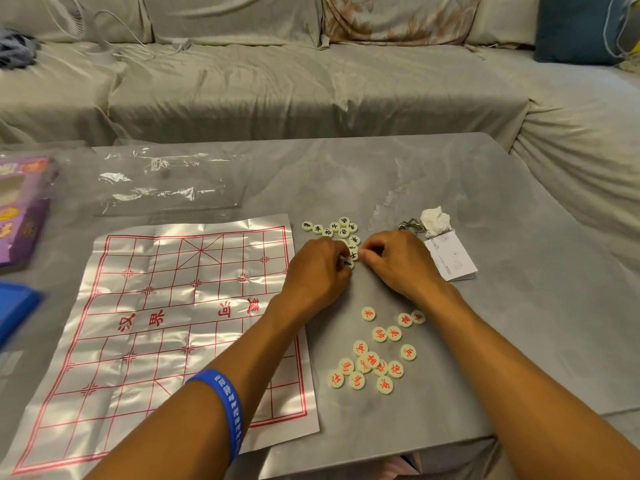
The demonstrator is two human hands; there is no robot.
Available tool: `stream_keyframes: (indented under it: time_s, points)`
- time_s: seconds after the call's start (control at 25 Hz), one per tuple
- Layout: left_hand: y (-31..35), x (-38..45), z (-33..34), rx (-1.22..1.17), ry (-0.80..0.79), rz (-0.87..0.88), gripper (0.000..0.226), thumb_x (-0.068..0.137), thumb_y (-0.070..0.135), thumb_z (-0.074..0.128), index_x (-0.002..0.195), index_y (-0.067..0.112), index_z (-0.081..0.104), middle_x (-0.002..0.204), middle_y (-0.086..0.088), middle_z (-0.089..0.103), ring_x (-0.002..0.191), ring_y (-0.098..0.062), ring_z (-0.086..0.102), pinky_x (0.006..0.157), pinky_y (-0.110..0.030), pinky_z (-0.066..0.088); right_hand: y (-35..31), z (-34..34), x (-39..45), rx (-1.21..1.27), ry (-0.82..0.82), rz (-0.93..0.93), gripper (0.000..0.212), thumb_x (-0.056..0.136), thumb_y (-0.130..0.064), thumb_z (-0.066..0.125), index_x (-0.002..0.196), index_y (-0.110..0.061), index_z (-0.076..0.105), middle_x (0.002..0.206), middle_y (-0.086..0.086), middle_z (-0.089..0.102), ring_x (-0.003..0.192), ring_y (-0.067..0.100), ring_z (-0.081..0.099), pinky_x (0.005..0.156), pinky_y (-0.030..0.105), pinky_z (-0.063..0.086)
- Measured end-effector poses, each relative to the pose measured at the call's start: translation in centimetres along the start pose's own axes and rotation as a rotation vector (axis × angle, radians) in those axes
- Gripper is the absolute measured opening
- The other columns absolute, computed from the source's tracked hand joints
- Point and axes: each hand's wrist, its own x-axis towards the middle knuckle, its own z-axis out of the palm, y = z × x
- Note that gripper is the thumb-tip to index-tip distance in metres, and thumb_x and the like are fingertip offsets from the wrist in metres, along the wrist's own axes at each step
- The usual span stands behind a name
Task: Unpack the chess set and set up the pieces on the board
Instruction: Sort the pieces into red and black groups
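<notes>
Both hands work the pile of black pieces (334, 230) just right of the board (166, 327). Left hand (317, 271) has fingers curled onto pieces at the pile's near edge, seems to pinch one, grasp partly hidden. Right hand (398, 261) is curled too, fingertips at the same pieces; can't tell whether it holds one or only nudges.

Likely sorting by colour before placing: black pieces cluster at the far end, red pieces (377, 355) lie in a loose group nearer the person, well apart from the black. Most lie face up, so characters read easily. Board is spread flat, creased and shiny, with no pieces on it, so setup is not yet started.

Desk (467, 188) is grey, marble-look. A clear plastic bag (162, 181) lies beyond the board, a purple box (20, 209) at the left edge, something blue (17, 306) below it. A crumpled tissue (434, 220), leaflet (450, 256) and metal ring (410, 226) sit right of the hands. Blue wristband (225, 403) on the left arm. A sofa (311, 81) under a grey cover is behind.
</notes>
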Motion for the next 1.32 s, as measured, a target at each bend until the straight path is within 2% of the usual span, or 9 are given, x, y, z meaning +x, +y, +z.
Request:
stream_keyframes:
  time_s: [0.12,0.28,0.4,0.64,0.84,0.96,1.08,1.24,1.32]
  points:
    - [0.5,-1.9,-0.6,-0.036,0.006,0.002,0.028,0.091,0.031,0.06,0.115,0.018,0.064,0.106,-0.002,0.065,0.086,-0.012,0.056,0.074,-0.021,0.043,1.7,-2.5,-1.0,0.106,0.014,0.144,0.012,0.092,-0.026,0.059,0.094,-0.021,0.07,0.088,-0.007,0.065,0.072,0.005,0.057,0.069,0.023,0.048]
    - [1.5,-7.0,-0.5,-0.069,-0.157,0.081,0.03,0.093,0.035,0.055,0.119,0.023,0.062,0.11,0.003,0.063,0.092,-0.01,0.057,0.079,-0.018,0.047,3.3,-3.6,-2.7,0.027,-0.22,0.265,0.003,0.09,-0.027,0.063,0.091,-0.027,0.065,0.095,-0.006,0.064,0.081,0.006,0.056,0.068,0.021,0.043]
    - [3.0,-8.2,-0.4,-0.091,-0.203,0.067,0.031,0.094,0.032,0.053,0.123,0.023,0.06,0.115,0.002,0.06,0.092,-0.008,0.054,0.076,-0.012,0.04,2.2,-2.5,-4.2,0.107,-0.332,0.259,0.009,0.091,-0.021,0.06,0.089,-0.029,0.063,0.094,-0.008,0.063,0.082,0.007,0.059,0.066,0.02,0.046]
    - [2.3,-9.8,-3.5,-0.054,-0.198,0.032,0.027,0.092,0.024,0.057,0.119,0.024,0.062,0.113,0.003,0.064,0.096,-0.012,0.06,0.082,-0.017,0.044,0.3,-5.5,-9.4,0.114,-0.175,0.28,0.007,0.092,-0.024,0.059,0.092,-0.028,0.065,0.089,-0.011,0.062,0.081,0.005,0.058,0.064,0.02,0.046]
    - [1.0,-10.8,-4.9,-0.026,-0.428,0.048,0.03,0.085,0.021,0.066,0.115,0.024,0.064,0.108,0.003,0.065,0.088,-0.009,0.058,0.074,-0.014,0.047,-3.4,-3.7,-14.7,0.338,-0.743,0.257,0.007,0.087,-0.023,0.067,0.094,-0.022,0.069,0.076,0.001,0.069,0.069,0.016,0.067,0.068,0.033,0.06]
    - [1.4,-11.0,-4.6,-0.047,-0.527,0.077,0.04,0.083,0.021,0.068,0.122,0.025,0.059,0.112,0.003,0.062,0.09,-0.01,0.059,0.076,-0.016,0.049,-3.8,-2.8,-14.3,0.29,-0.632,0.187,0.007,0.085,-0.024,0.068,0.092,-0.025,0.07,0.075,-0.003,0.068,0.069,0.013,0.065,0.069,0.031,0.058]
    - [1.8,-11.4,-4.2,-0.063,-0.518,0.106,0.045,0.083,0.018,0.07,0.126,0.024,0.057,0.115,0.004,0.059,0.091,-0.009,0.057,0.076,-0.015,0.046,-3.0,-3.2,-13.7,0.17,-0.508,0.133,0.004,0.084,-0.028,0.068,0.088,-0.028,0.07,0.079,-0.009,0.067,0.069,0.006,0.06,0.066,0.024,0.052]
    - [1.6,-11.5,-3.7,-0.088,-0.407,0.112,0.037,0.087,0.019,0.066,0.124,0.024,0.059,0.116,0.002,0.06,0.09,-0.007,0.057,0.077,-0.014,0.046,-3.4,-3.2,-14.2,0.251,-0.661,0.098,0.011,0.084,-0.028,0.07,0.095,-0.028,0.072,0.074,-0.011,0.064,0.064,0.001,0.055,0.063,0.018,0.046]
    - [1.7,-11.3,-3.4,-0.092,-0.349,0.107,0.035,0.089,0.021,0.064,0.123,0.024,0.06,0.117,0.001,0.06,0.094,-0.01,0.058,0.08,-0.016,0.047,-3.5,-2.8,-13.9,0.23,-0.608,0.102,0.016,0.085,-0.028,0.069,0.1,-0.027,0.071,0.076,-0.01,0.064,0.065,0.001,0.056,0.063,0.018,0.046]
